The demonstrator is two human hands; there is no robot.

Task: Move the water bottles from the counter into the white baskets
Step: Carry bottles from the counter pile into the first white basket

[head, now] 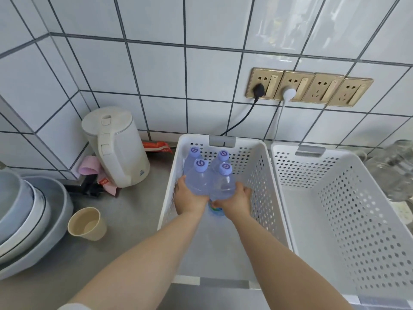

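Two white perforated baskets stand side by side on the counter: the left basket (266,175) and the right basket (335,198). Inside the left basket, several clear water bottles with purple caps stand upright near its far end. My left hand (190,200) grips the front left bottle (197,180). Beside it, my right hand (237,201) grips the front right bottle (223,183). Two more bottles (194,153) stand just behind them. Both forearms reach down into the basket. The right basket holds nothing that I can see.
A white electric kettle (116,146) stands at the back left, with pink cloths at its base. A beige cup (86,223) and stacked grey bowls (26,218) sit on the left. Glass jars (395,171) are at the far right. Two cords run down from wall sockets (308,88).
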